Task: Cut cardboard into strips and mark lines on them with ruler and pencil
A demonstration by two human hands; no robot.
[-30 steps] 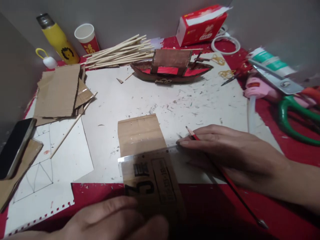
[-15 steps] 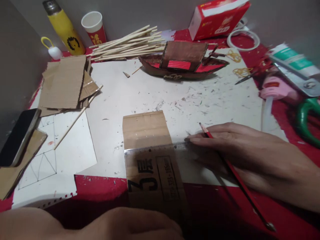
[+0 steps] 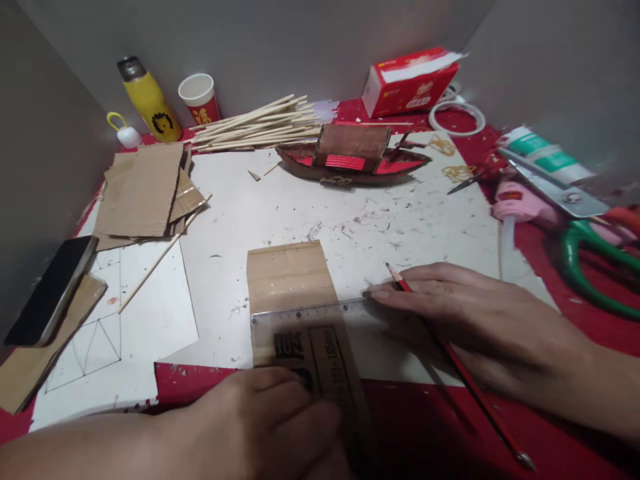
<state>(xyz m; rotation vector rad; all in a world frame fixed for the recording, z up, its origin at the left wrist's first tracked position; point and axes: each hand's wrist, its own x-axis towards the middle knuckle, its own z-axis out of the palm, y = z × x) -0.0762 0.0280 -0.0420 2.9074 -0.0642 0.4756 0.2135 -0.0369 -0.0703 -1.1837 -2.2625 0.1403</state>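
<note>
A brown corrugated cardboard strip (image 3: 293, 283) with black print on its near half lies at the middle of the white work sheet (image 3: 350, 207), running from 12 to 6 o'clock. A clear plastic ruler (image 3: 325, 317) lies across it from 9 to 3 o'clock. The left hand (image 3: 265, 420) rests flat on the strip's near end at 6 o'clock, fingers together and pressing down on the cardboard. The right hand (image 3: 470, 320) comes in from 4 o'clock, fingers stretched out side by side with the tips on the ruler's right end; a red pencil (image 3: 450, 363) is tucked between them, its point towards 11 o'clock, just beside the ruler's edge.

At 12 o'clock stands a brown and red cardboard model boat (image 3: 353, 157), with a bundle of wooden sticks (image 3: 255, 123) behind it at 11. A stack of torn cardboard sheets (image 3: 143, 193) lies at 10 o'clock, green-handled scissors (image 3: 595, 263) at 3
</note>
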